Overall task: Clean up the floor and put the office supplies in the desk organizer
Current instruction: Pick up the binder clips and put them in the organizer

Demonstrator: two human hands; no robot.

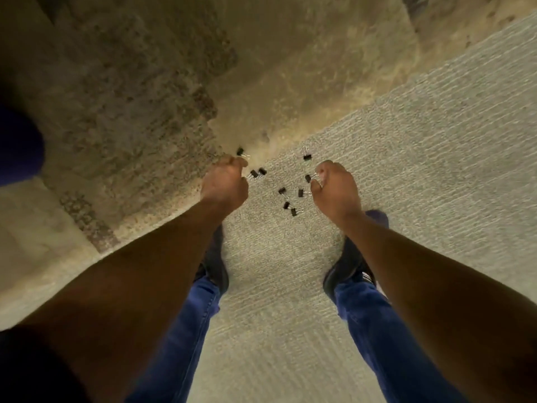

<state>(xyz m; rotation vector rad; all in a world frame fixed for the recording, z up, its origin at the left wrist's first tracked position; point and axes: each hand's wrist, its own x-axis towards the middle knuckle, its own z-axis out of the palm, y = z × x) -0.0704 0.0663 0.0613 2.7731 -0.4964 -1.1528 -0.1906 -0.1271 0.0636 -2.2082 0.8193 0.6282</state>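
Several small black binder clips (286, 199) with silver handles lie scattered on the grey carpet (406, 141) between my two hands. My left hand (225, 184) reaches down with fingers curled, pinching the wire handle of a binder clip (254, 173) beside another one. One more clip (240, 151) lies just above that hand. My right hand (337, 190) has its fingers curled too, and pinches the handle of a binder clip (308, 178). A lone clip (306, 156) lies just beyond the right hand. The desk organizer is not in view.
A beige patterned rug (130, 97) covers the floor to the left and far side, its edge running diagonally past the clips. My shoes (345, 269) and blue jeans (386, 344) stand on the carpet below the hands. A dark blue object (17, 146) sits at the left edge.
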